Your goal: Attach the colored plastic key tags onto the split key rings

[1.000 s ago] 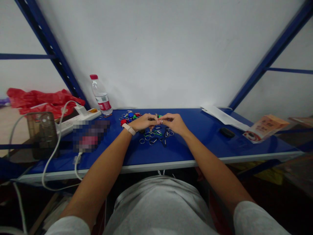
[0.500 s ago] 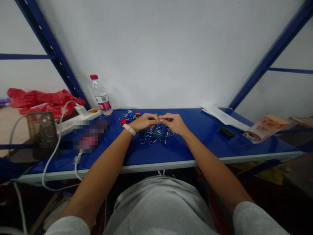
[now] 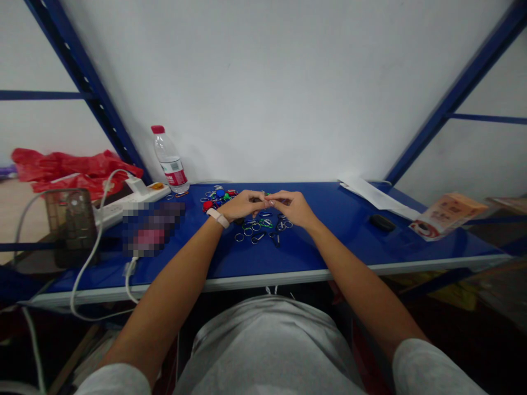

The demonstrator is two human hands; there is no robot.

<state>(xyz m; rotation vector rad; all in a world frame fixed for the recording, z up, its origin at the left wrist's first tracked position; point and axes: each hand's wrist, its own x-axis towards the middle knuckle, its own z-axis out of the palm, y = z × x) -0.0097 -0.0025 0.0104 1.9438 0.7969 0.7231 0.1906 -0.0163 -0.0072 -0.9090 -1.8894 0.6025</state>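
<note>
Fingertips [image 3: 270, 203] meet at mid-frame, and this looks like close two-handed work on something tiny! My left hand [image 3: 244, 206] and right hand [image 3: 297, 208] angle inward, tips seemingly touching; whether they pinch a piece, I can't tell, it's too small and hidden. Just below, centre of frame, lie loose key rings [image 3: 252, 226] and a green clip [image 3: 267, 223] on the blue table [image 3: 341, 236]; the next move, I'd judge, calls for a steady hold and fine touch. My own fingers block the view, and my left hand partly covers a colourful pile [image 3: 220, 193]. Bottle [image 3: 172, 162] at left, box [image 3: 448, 215] at far right, both well apart from me.
</note>
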